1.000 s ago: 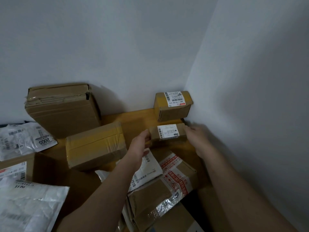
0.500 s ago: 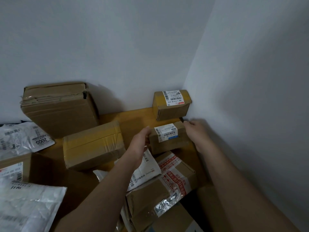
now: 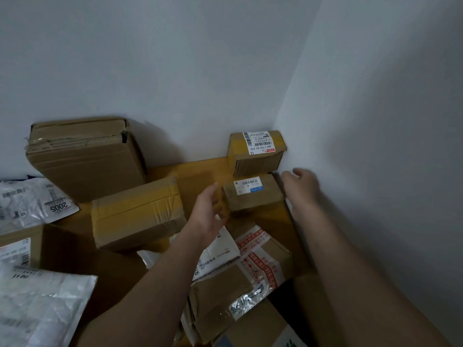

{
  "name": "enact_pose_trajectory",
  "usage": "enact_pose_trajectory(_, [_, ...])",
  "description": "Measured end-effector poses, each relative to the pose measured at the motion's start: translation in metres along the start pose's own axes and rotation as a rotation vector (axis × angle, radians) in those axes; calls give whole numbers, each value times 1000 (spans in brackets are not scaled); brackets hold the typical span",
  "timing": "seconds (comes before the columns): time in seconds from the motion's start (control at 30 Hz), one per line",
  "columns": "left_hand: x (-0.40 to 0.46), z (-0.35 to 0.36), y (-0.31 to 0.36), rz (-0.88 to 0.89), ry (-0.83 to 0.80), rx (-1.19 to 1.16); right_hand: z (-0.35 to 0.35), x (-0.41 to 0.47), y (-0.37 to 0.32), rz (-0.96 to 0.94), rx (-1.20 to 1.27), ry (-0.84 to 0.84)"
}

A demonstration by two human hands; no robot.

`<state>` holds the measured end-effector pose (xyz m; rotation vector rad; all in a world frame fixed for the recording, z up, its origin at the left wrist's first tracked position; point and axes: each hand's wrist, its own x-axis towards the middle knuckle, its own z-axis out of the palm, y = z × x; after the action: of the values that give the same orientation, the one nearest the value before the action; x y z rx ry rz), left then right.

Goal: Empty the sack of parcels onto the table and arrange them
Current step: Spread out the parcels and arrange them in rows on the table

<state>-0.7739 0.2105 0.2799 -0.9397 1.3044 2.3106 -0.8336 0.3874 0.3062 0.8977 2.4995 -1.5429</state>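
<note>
A small cardboard box (image 3: 253, 192) with a white label lies on the wooden bench (image 3: 198, 171), just before another labelled box (image 3: 256, 154) in the wall corner. Both hands, left (image 3: 209, 211) and right (image 3: 302, 185), flank it, fingers relaxed, apparently not gripping.

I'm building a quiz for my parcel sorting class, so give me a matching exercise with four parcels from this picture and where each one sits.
1. small cardboard box with blue-marked label
2. yellow-taped box with white barcode label
3. white plastic mailer marked 2005
4. large brown corrugated box

A. far corner, where the walls meet
B. left edge
C. between the two hands
D. back wall, left of centre

Pairs: 1-C, 2-A, 3-B, 4-D
</note>
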Motion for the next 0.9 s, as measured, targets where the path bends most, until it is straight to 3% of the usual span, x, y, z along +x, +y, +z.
enact_pose_trajectory(0.17, [-1, 6, -4, -96, -8, 33, 14, 19, 27, 391, 192, -165])
enact_pose_trajectory(0.27, [-4, 14, -2, -137, -45, -23, 15, 8, 24, 518, 335, -247])
enact_pose_trajectory(0.4, [-3, 29, 9, -71, -133, -8, 18, 7, 24, 527, 411, -235])
enact_pose_trajectory(0.63, [-3, 21, 10, -92, -20, 121, 16, 14, 24, 522, 429, -177])
enact_pose_trajectory(0.9, [-42, -14, 19, -45, 56, 660, 5, -36, 10, 415, 206, -350])
